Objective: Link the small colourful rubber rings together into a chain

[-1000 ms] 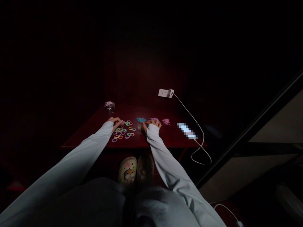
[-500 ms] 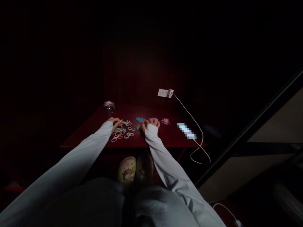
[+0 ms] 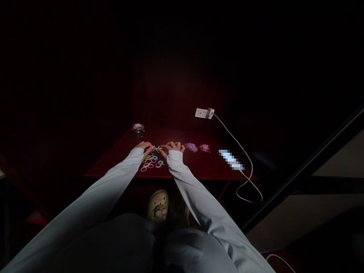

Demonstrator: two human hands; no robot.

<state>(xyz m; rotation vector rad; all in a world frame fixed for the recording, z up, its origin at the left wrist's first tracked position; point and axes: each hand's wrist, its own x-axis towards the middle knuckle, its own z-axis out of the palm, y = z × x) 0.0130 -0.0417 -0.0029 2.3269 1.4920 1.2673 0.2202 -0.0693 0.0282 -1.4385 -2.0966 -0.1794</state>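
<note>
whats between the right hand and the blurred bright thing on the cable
In the head view, the purple pile and, beyond it, the pink pile lie between the right hand and the blurred bright thing.

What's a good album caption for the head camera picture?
Left hand and right hand close together by colorful rings on a red table.

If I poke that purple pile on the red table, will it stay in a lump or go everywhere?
The purple pile would probably spread out, because it looks like many loose, thin bits. Some might drag along together, since they look tangled. It's likely light too, as the heap is small and the bits look slim.
</note>
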